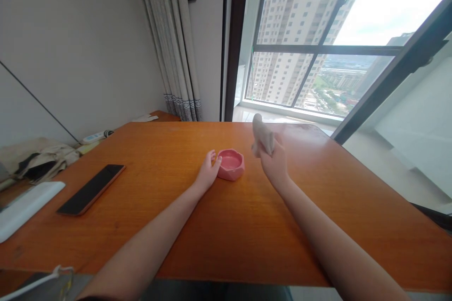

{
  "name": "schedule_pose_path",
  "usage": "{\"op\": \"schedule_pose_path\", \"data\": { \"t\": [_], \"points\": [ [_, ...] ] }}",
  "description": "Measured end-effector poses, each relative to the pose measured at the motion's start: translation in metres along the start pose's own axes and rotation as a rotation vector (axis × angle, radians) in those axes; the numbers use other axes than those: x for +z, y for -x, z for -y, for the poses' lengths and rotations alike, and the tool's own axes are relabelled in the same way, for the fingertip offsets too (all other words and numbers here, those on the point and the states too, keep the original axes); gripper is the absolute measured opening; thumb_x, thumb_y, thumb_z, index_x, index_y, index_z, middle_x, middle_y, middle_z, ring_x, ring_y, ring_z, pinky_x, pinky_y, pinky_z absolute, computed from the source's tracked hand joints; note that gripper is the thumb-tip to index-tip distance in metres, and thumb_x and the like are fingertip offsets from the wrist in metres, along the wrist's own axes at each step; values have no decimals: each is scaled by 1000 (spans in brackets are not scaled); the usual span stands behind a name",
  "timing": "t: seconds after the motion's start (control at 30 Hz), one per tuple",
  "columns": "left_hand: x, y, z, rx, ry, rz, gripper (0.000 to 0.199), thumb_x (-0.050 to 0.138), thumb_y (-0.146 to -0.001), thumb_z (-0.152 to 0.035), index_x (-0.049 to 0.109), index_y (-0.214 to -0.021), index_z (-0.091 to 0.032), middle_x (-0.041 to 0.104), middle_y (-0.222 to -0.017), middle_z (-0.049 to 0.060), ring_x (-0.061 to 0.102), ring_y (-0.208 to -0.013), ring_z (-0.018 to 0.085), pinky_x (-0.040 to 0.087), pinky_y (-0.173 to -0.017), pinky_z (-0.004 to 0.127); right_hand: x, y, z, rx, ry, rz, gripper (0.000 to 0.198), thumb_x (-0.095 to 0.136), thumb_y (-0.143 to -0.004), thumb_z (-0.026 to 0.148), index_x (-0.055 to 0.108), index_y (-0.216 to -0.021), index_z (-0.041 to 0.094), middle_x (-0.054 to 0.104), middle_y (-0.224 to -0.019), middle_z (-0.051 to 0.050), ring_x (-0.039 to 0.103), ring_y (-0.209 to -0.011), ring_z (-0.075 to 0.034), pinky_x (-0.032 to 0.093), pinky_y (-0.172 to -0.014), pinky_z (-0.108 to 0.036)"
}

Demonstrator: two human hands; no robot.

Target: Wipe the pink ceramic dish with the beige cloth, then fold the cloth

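Observation:
A small pink ashtray [230, 172] with faceted sides and an open top rests upright near the middle of the wooden table. My left hand [207, 171] lies at its left side, thumb at or very near the rim and fingers apart, gripping nothing. Right of the ashtray, my right hand [275, 163] is raised above the tabletop. Its fingers are closed around a pale, crumpled cloth [262, 134], which sticks up from the grip and looks slightly blurred. The cloth hides part of those fingers.
On the left of the wooden table [247, 235] lies a dark phone [92, 189], beside a white flat object [30, 207]. A beige fabric bag [42, 157] and a white power strip [93, 137] are farther left. A window stands beyond the table.

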State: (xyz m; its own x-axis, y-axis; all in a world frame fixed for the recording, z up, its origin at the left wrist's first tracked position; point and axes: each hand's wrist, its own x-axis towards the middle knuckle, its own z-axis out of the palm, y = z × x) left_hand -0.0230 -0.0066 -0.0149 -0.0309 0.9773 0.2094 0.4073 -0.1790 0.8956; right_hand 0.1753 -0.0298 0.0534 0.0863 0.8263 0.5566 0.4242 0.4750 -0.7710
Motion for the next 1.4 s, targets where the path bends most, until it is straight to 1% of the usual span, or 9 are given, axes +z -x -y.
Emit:
{"op": "schedule_pose_path", "data": {
  "t": [0.1, 0.17, 0.23, 0.47, 0.63, 0.8, 0.97, 1.2, 1.4],
  "points": [
    [6, 6, 10, 67, -140, 90, 38, 36, -89, -38, 47, -121, -20, 57, -126, 10, 50, -118, 22, 23, -108, 49, 10, 9, -2, -322, 340, 269, 22, 52, -73, 14, 64, -91, 20, 61, -108, -10, 53, -106, -26, 35, -98, -45],
    [6, 7, 10, 88, -190, 93, 36, 31, -91, -36, 49, -120, -24, 58, -126, 7, 51, -118, 22, 18, -109, 52, 23, 16, -5, -432, 475, 537, 13, 56, -72, 16, 62, -83, 19, 65, -91, -8, 58, -92, -23, 36, -95, -41],
    [5, 7, 8, 76, -194, 89, 38, 29, -92, -37, 49, -122, -25, 58, -126, 5, 51, -117, 21, 17, -109, 52, 34, 21, -10, -483, 552, 650, 7, 59, -75, 24, 60, -79, 18, 66, -79, -7, 59, -80, -22, 37, -91, -39],
    [8, 9, 1, 62, 76, 78, 42, 42, -87, -37, 43, -125, -20, 51, -132, 9, 46, -124, 20, 30, -107, 40, 43, 23, -22, -544, 628, 625, 6, 60, -78, 26, 61, -80, 20, 65, -73, -3, 56, -71, -19, 37, -79, -32],
    [22, 22, -14, -104, 378, -6, 45, 36, -89, -35, 28, -132, -22, 58, -119, 9, 57, -109, 17, 47, -90, 35, 61, 41, -22, -586, 675, 342, 20, 43, -87, 14, 62, -89, 17, 62, -76, -6, 52, -75, -20, 35, -83, -36],
    [-3, 13, -20, 85, 112, -47, 33, 42, -85, -32, 46, -115, -18, 60, -110, 5, 57, -103, 16, 45, -93, 32, 59, 36, -18, -691, 587, 430, 23, 41, -89, 14, 63, -88, 18, 61, -76, -5, 51, -76, -19, 35, -83, -35],
    [-38, -1, -25, 187, -40, 90, 34, 48, -78, -27, 54, -110, -18, 62, -112, 5, 56, -106, 21, 43, -94, 34, 43, 24, -16, -836, 605, 527, 24, 39, -93, 17, 63, -92, 22, 63, -84, -5, 51, -87, -18, 33, -90, -34],
    [0, 24, -23, 100, 168, -133, 51, 44, -84, -34, 27, -131, -20, 47, -132, 10, 47, -120, 17, 40, -100, 32, 59, 42, -18, -753, 675, 298, 23, 40, -90, 14, 63, -88, 19, 60, -76, -4, 47, -76, -18, 33, -81, -34],
    [-21, 12, -27, 184, 89, -58, 32, 46, -82, -29, 45, -113, -19, 57, -115, 5, 53, -109, 17, 39, -99, 31, 53, 34, -16, -882, 646, 445, 24, 38, -91, 14, 61, -85, 19, 59, -76, -3, 46, -76, -18, 33, -83, -33]
  ]
}}
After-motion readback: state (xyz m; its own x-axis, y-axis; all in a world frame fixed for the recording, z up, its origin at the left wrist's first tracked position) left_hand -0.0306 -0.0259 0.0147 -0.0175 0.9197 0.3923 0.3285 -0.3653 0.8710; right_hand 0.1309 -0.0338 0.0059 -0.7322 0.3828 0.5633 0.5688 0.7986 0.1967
